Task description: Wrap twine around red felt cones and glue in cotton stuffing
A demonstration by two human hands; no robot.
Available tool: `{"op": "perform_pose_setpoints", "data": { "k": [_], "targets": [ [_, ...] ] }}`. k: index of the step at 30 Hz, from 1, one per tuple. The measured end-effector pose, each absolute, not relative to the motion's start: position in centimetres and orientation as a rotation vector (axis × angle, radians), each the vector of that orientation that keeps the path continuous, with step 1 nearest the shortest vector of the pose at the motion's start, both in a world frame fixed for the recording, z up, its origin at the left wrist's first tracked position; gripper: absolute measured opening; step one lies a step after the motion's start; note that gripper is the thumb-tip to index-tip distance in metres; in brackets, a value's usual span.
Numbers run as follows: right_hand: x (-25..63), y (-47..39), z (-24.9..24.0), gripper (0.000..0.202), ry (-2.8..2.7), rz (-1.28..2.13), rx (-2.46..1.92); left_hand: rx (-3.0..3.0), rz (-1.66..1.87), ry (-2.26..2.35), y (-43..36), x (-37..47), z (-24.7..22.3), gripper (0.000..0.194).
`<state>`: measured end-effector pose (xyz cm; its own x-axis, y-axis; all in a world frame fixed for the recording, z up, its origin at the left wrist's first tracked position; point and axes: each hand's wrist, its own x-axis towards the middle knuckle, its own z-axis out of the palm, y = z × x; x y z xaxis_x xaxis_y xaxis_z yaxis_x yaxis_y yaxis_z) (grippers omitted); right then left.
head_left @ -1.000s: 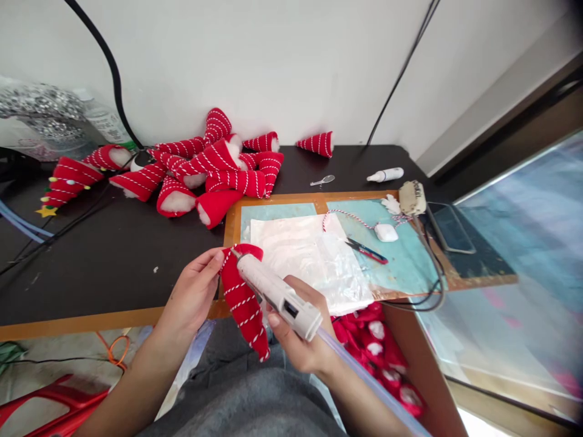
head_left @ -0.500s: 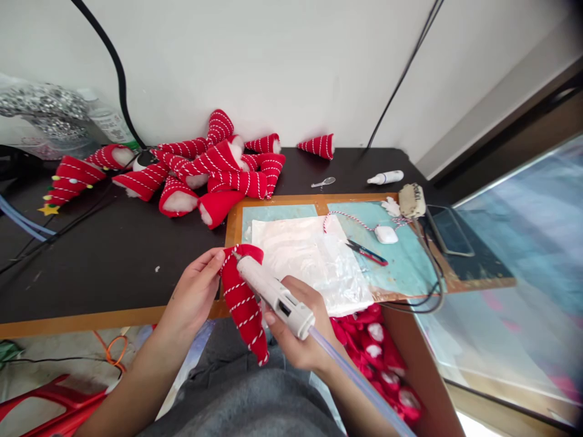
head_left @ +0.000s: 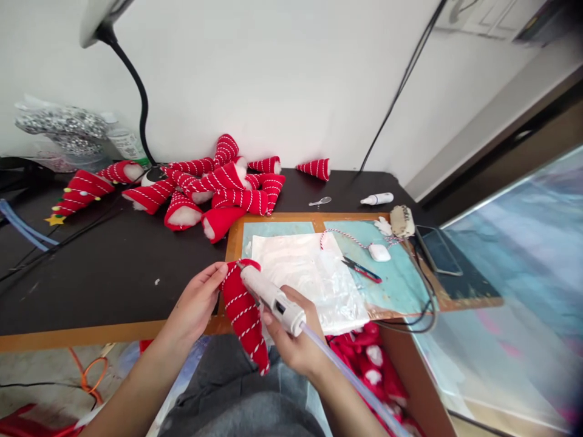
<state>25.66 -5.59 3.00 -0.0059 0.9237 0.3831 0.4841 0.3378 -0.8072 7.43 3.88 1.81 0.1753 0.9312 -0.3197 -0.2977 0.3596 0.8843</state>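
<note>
Between the thumb and fingers of my left hand is the wide end of a red felt cone wound with red-and-white twisted cord. The cone hangs with its tip pointing down. My right hand is wrapped around a white hot glue gun, with a long clear glue stick running out of its back. The gun's nozzle is at the cone's upper edge, close to my left fingertips; whether it touches the felt I cannot tell.
Several stuffed red cones are heaped at the back of the desk. A white sheet lies on the blue mat, beside thread snips, a cord and a phone. A box of red pieces stands below.
The camera view has tilted up, so the desk items sit lower in the picture. Both hands keep their hold, and the nozzle has shifted slightly along the cone's upper edge.
</note>
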Motion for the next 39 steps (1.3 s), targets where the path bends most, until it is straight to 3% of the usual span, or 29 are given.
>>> {"op": "perform_pose_setpoints", "data": {
  "k": [4,9,18,21,24,26,31,35,39],
  "targets": [
    [27.1,-4.7,1.6,0.026,-1.560,0.459,-1.456,0.838,1.007,1.035,4.8,7.3,1.4,0.056],
    [32.1,-2.4,-0.6,0.009,-1.802,-0.007,-1.872,0.858,1.162,1.053,6.6,6.7,1.6,0.050],
    [39.0,-0.7,-1.8,0.041,-1.844,-0.107,-2.078,0.552,1.281,1.040,6.6,6.6,1.5,0.019],
    [37.2,-2.2,-1.1,0.071,-1.776,0.020,-1.954,0.393,1.259,0.998,5.7,7.6,1.7,0.020],
    [33.0,-2.0,-0.1,0.098,-1.721,0.457,-1.645,0.275,1.158,0.973,5.2,9.2,2.0,0.030],
    [30.2,-0.7,0.6,0.105,-1.659,0.677,-1.449,0.252,1.070,0.960,5.1,10.4,1.9,0.034],
    [27.9,4.2,1.7,0.056,-1.498,0.808,-1.341,0.390,0.999,0.972,4.9,11.3,0.3,0.024],
    [29.8,6.7,1.3,0.059,-1.505,0.887,-1.336,0.658,1.123,1.012,5.5,9.1,-0.9,0.007],
    [31.4,7.8,0.9,0.066,-1.641,1.026,-1.263,1.092,1.163,0.929,8.5,8.0,-0.7,0.048]
  ]
}}
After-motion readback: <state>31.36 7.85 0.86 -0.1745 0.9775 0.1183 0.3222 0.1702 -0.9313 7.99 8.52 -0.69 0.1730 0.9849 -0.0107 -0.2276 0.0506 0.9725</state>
